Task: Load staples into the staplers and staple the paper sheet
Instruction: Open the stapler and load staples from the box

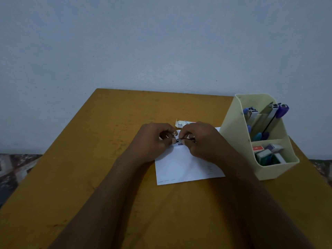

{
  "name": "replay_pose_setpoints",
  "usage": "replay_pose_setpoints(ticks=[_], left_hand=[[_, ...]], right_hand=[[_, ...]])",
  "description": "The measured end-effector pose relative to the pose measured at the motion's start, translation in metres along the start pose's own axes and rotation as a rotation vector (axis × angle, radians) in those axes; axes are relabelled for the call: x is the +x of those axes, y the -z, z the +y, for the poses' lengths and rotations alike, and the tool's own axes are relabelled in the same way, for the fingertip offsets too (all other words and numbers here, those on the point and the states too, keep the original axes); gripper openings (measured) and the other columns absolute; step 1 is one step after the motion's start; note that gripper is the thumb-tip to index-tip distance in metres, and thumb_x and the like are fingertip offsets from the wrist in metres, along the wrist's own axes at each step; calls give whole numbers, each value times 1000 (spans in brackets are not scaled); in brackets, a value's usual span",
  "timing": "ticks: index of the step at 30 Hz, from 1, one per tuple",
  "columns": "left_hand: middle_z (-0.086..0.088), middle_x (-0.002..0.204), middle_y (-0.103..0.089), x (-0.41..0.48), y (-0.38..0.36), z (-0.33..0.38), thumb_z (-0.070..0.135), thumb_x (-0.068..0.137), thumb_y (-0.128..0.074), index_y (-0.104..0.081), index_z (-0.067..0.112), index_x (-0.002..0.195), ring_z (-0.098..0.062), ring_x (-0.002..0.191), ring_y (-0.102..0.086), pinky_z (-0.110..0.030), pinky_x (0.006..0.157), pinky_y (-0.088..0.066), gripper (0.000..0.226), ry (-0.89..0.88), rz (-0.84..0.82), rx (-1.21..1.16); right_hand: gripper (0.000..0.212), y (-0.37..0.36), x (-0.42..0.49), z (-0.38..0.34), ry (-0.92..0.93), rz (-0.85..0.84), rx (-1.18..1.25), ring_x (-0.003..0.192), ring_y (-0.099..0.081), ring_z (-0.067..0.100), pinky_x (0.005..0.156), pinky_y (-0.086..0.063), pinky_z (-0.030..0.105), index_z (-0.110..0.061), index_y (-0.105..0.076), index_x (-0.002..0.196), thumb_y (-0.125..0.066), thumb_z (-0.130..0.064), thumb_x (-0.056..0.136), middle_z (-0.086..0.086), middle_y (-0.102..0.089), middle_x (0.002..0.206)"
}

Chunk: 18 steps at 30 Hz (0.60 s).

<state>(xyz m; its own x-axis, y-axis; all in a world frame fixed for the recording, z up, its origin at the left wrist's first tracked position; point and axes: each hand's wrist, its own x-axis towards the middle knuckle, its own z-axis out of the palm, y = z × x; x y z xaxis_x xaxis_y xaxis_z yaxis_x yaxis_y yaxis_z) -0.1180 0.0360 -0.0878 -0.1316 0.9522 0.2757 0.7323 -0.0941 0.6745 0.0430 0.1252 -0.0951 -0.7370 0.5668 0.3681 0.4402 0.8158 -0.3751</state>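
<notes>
A white paper sheet (186, 168) lies on the brown table (107, 159). Above its far edge my left hand (152, 141) and my right hand (203, 141) meet, fingers curled, pinching a small dark stapler (180, 142) between them; most of it is hidden by my fingers. Just behind my hands lies an open white staple box (180, 123) with a strip of staples showing at its flap.
A cream desk organiser (233, 126) stands at the right, close to my right wrist. Its tall compartment holds blue and purple staplers (282, 110), its front pocket small boxes (258, 148). The table's far edge meets a pale wall.
</notes>
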Motion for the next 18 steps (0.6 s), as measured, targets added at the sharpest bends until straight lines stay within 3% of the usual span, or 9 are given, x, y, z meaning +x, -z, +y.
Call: replay_pose_setpoints(ticks=[6, 14, 18], left_hand=[[7, 87, -67, 0, 1, 0, 10, 83, -69, -72, 16, 102, -2, 79, -59, -9, 70, -43, 21, 9, -5, -9], [8, 85, -69, 0, 0, -4, 11, 82, -70, -73, 19, 99, 2, 78, -60, -10, 70, -44, 19, 14, -1, -37], [5, 88, -69, 0, 0, -5, 11, 82, -70, -73, 19, 100, -2, 80, -60, -18, 73, -48, 20, 26, -4, -40]], right_hand=[[12, 1, 3, 0, -10, -22, 6, 80, -58, 18, 73, -45, 30, -15, -70, 84, -69, -7, 75, 0, -70, 85], [17, -3, -2, 4, 24, 9, 62, 80, -60, 20, 76, -43, 29, -19, -69, 85, -67, -8, 73, -1, -70, 88], [24, -1, -4, 0, 63, -7, 55, 80, -60, 23, 76, -45, 33, -24, -72, 89, -61, -11, 72, 1, -70, 86]])
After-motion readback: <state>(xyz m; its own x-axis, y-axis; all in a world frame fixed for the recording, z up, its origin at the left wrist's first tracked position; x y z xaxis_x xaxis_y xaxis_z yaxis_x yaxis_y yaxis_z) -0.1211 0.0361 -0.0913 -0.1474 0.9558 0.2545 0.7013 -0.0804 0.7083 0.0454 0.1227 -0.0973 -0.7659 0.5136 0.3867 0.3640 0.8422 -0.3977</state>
